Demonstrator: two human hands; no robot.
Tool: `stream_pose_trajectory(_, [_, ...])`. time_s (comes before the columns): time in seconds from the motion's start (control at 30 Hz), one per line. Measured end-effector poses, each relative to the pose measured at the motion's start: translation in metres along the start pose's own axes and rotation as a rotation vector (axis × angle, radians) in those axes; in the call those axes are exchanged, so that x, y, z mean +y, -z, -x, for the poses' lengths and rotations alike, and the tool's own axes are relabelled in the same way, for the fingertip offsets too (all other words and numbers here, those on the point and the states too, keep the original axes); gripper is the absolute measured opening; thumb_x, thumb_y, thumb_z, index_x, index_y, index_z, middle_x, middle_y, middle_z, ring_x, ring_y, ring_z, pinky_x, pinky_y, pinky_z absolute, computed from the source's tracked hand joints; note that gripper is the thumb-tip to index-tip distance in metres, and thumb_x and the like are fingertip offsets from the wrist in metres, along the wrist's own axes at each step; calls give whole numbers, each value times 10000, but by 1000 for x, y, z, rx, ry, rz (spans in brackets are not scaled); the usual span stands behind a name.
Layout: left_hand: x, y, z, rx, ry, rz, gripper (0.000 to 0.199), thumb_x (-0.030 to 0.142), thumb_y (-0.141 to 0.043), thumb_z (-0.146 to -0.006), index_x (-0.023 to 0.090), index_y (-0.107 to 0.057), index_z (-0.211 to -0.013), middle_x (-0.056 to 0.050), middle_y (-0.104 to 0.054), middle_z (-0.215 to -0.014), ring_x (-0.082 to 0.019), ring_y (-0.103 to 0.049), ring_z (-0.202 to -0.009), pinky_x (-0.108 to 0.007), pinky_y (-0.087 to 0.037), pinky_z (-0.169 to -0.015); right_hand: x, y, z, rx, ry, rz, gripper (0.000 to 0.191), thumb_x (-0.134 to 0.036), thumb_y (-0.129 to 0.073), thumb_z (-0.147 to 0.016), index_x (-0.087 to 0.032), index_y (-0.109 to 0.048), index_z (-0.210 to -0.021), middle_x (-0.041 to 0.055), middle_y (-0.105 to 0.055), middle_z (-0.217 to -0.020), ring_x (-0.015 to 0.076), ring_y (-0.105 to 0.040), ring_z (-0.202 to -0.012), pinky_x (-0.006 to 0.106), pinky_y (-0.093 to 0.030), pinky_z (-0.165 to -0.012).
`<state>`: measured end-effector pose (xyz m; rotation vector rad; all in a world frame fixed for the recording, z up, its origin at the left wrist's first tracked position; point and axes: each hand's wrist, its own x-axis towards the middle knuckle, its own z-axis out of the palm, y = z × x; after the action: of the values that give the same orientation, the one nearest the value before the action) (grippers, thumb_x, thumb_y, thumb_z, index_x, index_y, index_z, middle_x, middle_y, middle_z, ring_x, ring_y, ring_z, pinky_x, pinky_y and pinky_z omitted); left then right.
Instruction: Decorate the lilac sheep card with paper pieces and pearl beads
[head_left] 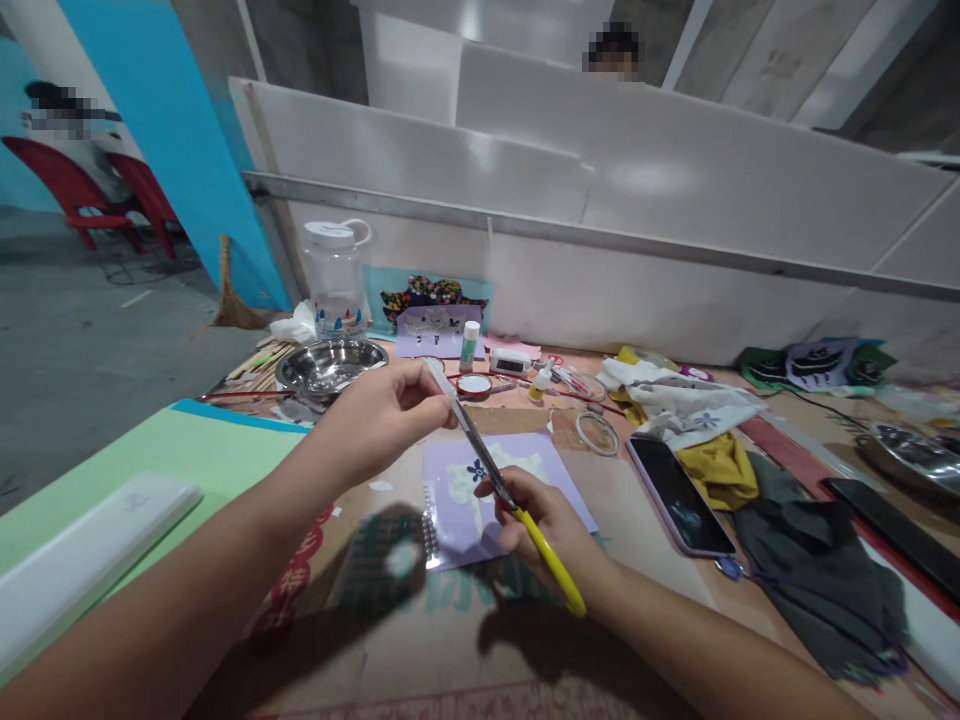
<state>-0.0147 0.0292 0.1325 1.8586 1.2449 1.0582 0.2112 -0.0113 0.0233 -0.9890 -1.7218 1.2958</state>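
Observation:
In my right hand (544,520) is a pair of scissors (480,447) with yellow handles, its blades pointing up and away to the left. The fingers of my left hand (394,405) are pinched on a small whitish piece (438,376) at the blade tips; whether it is paper or cloth I cannot tell. Below both hands lies a purple sheet (559,480) on a spiral-bound pad. It carries a ragged white patch (463,485) with a dark blue flower (477,470).
A steel bowl (330,365), a clear jar (335,280), a glue stick (469,345) and a small yellow-white bottle (540,382) stand at the back. On the right are a phone (681,497) and cloth pieces (720,470). A white box (97,560) lies left on green board.

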Motion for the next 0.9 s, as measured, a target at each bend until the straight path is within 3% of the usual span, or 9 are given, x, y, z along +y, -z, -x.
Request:
stream_pose_trajectory(0.6, [6, 0, 6, 79, -93, -197, 167, 313, -577, -801, 209, -562, -672, 22, -597, -651, -156, -555, -623, -271, -390, -591, -5, 1, -1, -2, -12, 1, 794, -879, -643, -626, -181, -665, -1002, -41, -432, -682, 117, -333, -614, 258, -257, -565])
stream_pose_trajectory(0.9, [11, 1, 9, 133, -159, -316, 147, 294, -550, -792, 221, -562, -665, 14, -629, -655, -166, -543, -619, -284, -375, -607, 0, 1, -1, 0, -8, 16, 728, -837, -659, -676, -187, -674, -1004, -34, -459, -678, 118, -352, -599, 261, -267, -556])
